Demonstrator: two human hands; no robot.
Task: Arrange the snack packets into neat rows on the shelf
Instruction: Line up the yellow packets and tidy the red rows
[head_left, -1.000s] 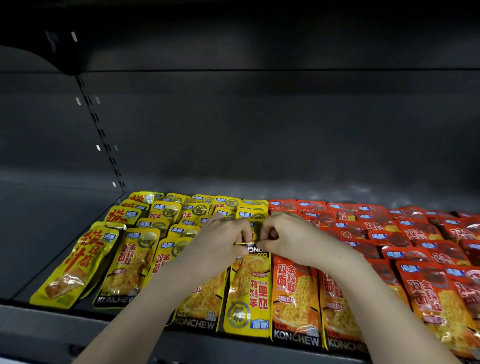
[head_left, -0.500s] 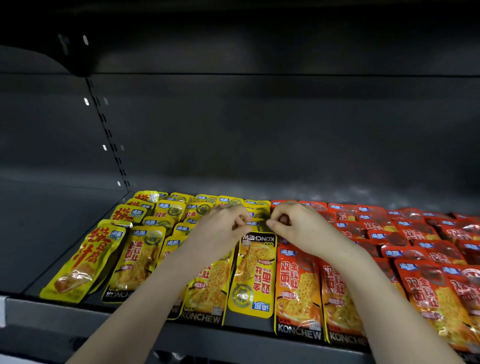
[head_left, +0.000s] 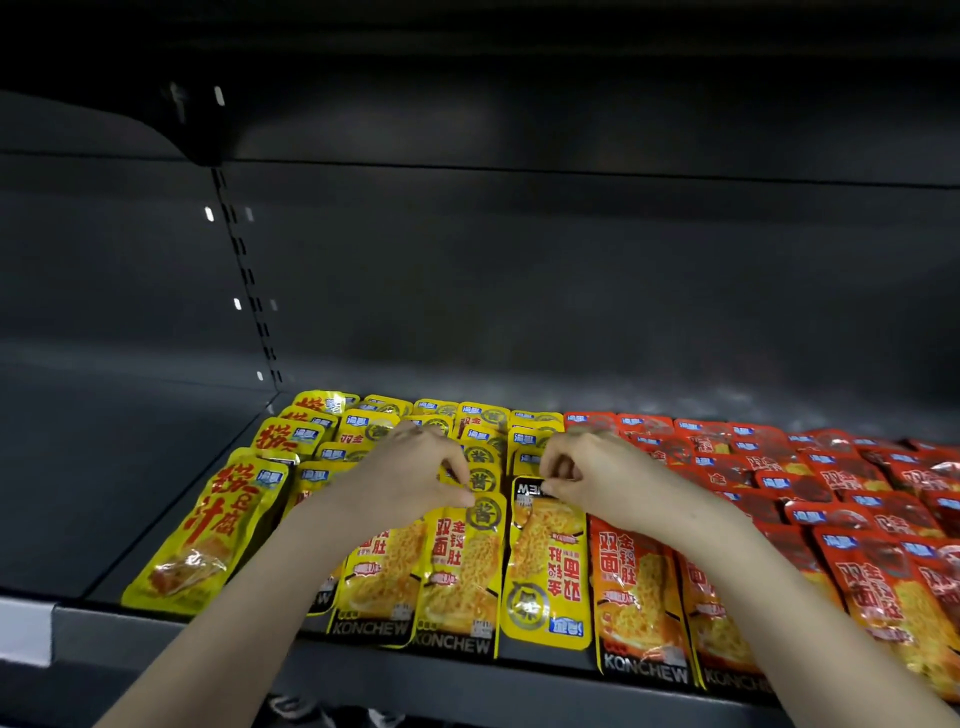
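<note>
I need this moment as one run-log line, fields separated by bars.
left hand: curled at upright yellow packet, grip unclear | right hand: pinches upside-down yellow packet | shelf: rows unfinished

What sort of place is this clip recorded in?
Most likely a shop aisle. A dark grey metal shelf with a slotted steel upright behind it carries many identical yellow foil snack packets and red-orange foil snack packets, laid in overlapping rows like retail stock.
</note>
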